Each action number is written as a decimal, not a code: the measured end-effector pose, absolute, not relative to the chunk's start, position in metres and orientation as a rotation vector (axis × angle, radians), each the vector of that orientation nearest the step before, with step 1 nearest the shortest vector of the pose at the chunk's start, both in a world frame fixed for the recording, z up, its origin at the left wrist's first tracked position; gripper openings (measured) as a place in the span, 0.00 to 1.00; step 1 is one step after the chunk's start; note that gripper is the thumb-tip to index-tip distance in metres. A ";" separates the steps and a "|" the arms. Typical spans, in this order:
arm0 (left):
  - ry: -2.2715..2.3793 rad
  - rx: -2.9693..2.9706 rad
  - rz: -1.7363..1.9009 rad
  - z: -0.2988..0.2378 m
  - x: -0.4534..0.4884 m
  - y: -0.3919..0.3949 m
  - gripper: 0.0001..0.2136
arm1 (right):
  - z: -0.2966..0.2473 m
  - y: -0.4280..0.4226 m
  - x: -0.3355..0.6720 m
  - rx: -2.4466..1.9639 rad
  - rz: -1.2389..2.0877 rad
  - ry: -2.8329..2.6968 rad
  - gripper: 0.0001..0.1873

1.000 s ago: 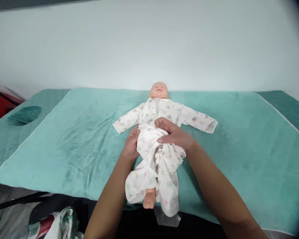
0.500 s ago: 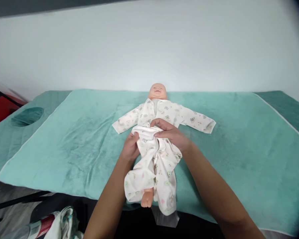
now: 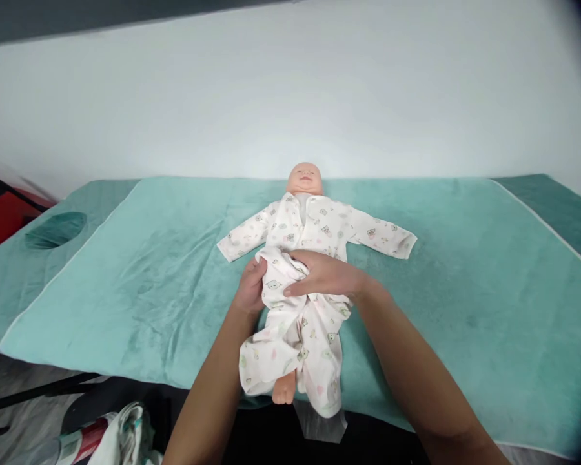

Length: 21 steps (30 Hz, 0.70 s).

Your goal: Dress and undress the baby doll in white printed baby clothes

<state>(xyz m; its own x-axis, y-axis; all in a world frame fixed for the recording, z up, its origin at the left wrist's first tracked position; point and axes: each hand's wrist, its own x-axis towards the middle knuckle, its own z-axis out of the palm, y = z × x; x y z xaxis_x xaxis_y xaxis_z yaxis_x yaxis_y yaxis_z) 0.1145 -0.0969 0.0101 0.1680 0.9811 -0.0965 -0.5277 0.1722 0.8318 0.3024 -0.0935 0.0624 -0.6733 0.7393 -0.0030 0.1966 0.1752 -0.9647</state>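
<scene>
A baby doll (image 3: 305, 179) lies on its back, head toward the wall, in a white printed long-sleeved top (image 3: 324, 223). Matching baby trousers (image 3: 281, 316) cover its legs, bunched around the hips. One bare foot (image 3: 284, 389) pokes from the left leg opening; the other foot is hidden. At the left side of the waist my left hand (image 3: 250, 288) is closed on the trousers' edge, its fingertips partly behind the cloth. My right hand (image 3: 326, 274) lies across the front of the waist, holding the waistband's cloth between thumb and fingers.
The doll rests on a padded bed with a green cover (image 3: 440, 323). A round hole (image 3: 55, 230) is at the bed's left end. A white wall (image 3: 290, 97) stands behind. Below the front edge are bundled cloths (image 3: 128, 433) and a red object (image 3: 2, 216) stands far left.
The folded-over white waistband has been turned, so its printed side now shows. My right hand has moved slightly down and left over it; my left hand keeps its hold.
</scene>
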 end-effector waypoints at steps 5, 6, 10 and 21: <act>0.778 0.759 1.263 0.006 0.116 -0.098 0.22 | 0.064 -0.096 0.301 -0.949 1.501 -1.789 0.14; 0.784 0.759 1.271 0.005 0.116 -0.098 0.23 | 0.063 -0.097 0.301 -0.922 1.561 -1.709 0.14; 0.780 0.862 1.178 0.009 0.109 -0.099 0.26 | 0.058 -0.096 0.301 -0.807 1.826 -1.269 0.17; 0.700 0.835 1.197 0.006 0.112 -0.103 0.23 | 0.058 -0.097 0.299 -0.692 1.797 -1.294 0.22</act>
